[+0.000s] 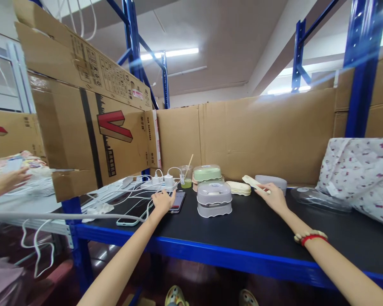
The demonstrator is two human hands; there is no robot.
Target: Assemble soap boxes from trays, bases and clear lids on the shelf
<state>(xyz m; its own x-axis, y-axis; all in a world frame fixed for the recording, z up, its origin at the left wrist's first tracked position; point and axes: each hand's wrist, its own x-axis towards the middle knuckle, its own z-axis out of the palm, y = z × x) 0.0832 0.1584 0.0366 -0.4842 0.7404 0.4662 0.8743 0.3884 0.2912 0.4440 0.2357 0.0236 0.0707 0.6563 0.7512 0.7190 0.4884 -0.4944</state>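
Observation:
My right hand (272, 197) grips a thin cream plastic piece (251, 182) by its near end, tilted up above the table. Beside it stands a pale grey oval container (274, 182), partly behind the hand. My left hand (162, 201) is over the left edge of a tablet (178, 201), thumb apart from the fingers, with nothing seen in it. Between the hands sits a grey wavy-edged box with a clear lid (214, 199). Behind it are a green lidded box (207, 172) and cream wavy-edged pieces (239, 188).
White chargers and cables (169, 180) crowd the left, near a phone (135, 214) and a cup of green liquid with a straw (187, 182). A clear lid (321, 199) and patterned cloth (360, 178) lie right. Cardboard walls (268, 136) enclose the table; another person's hand (14, 178) shows far left.

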